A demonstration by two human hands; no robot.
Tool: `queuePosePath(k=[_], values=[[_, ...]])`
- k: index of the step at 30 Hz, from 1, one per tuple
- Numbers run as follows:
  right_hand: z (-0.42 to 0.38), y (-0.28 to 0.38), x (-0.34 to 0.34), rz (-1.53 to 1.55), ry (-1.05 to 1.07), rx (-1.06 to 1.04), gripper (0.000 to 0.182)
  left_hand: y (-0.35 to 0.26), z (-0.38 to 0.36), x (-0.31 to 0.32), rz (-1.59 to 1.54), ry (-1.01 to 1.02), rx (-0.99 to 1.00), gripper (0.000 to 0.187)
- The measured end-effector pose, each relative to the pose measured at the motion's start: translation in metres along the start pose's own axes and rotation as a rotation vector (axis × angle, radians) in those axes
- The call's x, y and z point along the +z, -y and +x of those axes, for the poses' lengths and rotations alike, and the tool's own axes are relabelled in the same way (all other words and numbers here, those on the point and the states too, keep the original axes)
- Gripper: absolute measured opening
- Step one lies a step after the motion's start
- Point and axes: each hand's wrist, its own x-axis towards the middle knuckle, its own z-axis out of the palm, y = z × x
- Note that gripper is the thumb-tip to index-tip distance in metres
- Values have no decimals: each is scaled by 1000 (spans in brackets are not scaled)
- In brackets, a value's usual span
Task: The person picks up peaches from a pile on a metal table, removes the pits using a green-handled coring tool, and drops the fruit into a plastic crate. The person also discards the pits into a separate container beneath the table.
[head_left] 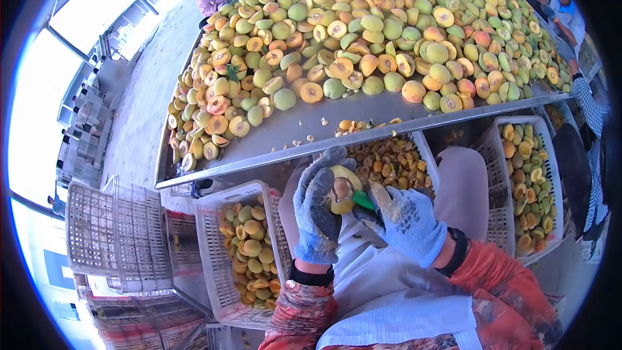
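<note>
My left hand (315,204), in a blue-grey work glove with dark, soiled fingers, is closed around a halved yellow peach (341,199). The brown pit area of its cut face shows. My right hand (408,220), gloved in blue and also soiled, grips a green-handled pitting tool (363,200). The tool's working end is against the cut face, where a thin curved edge shows around the pit. Both hands are over my lap, in front of the metal table's edge. Below and beyond them, a crate of brown-orange scraps (392,162) is partly hidden by my hands.
A metal table (285,131) bears a large heap of whole and halved peaches (363,39). White crates of peach halves stand at left (210,246) and right (554,188). Stacked crates (120,230) stand farther left. Other people are at the far left and right sides.
</note>
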Motion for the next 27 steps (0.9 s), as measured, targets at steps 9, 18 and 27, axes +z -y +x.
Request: queuePosePath(k=[9, 18, 27], values=[[3, 3, -2, 3, 59, -41, 45, -22, 0, 3, -260, -83, -80, 37], [7, 23, 9, 465, 212, 12, 30, -25, -20, -14, -461, -331, -341, 35], [12, 17, 32, 779, 376, 152, 40, 10, -27, -22, -533, -489, -277, 33]])
